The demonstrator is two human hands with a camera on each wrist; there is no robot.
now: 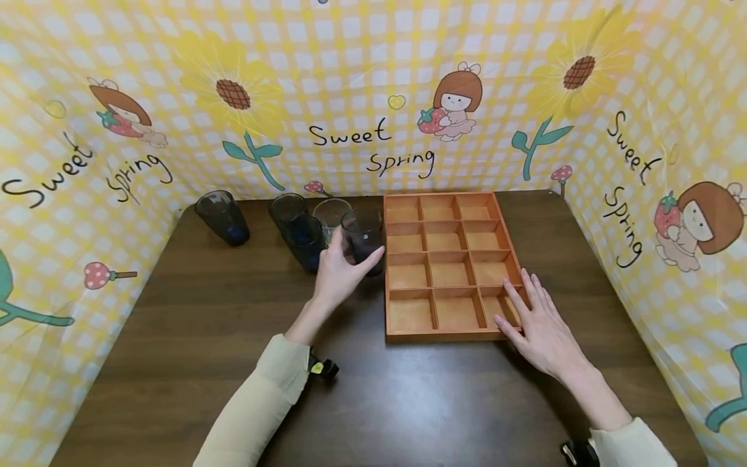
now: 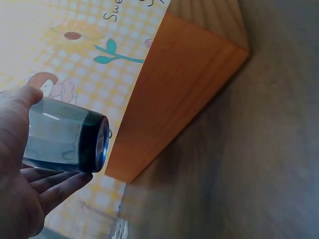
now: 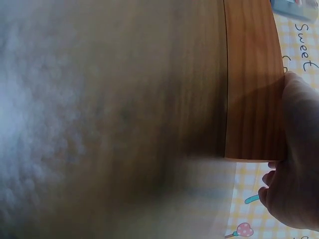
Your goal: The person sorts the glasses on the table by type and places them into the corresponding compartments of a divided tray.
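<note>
My left hand [image 1: 341,272] grips a dark blue-tinted drinking glass [image 1: 364,237] between thumb and fingers, beside the left wall of a wooden compartment tray [image 1: 420,338]. In the left wrist view, the underside of the glass [image 2: 67,134] shows, raised off the table. Just behind it stands a clear glass [image 1: 332,209], partly hidden. At the tray's front right corner rests my right hand [image 1: 545,337], fingers spread and fairly straight over the right rim, thumb by the front edge. The right wrist view catches that hand against the tray's wooden wall [image 3: 254,84].
Two more dark glasses [image 1: 288,214] stand close together left of the clear one. Another dark glass [image 1: 222,217] is farther left, near the back edge of the brown table [image 1: 233,324]. Yellow checked cloth [image 1: 350,65] walls the back and both sides.
</note>
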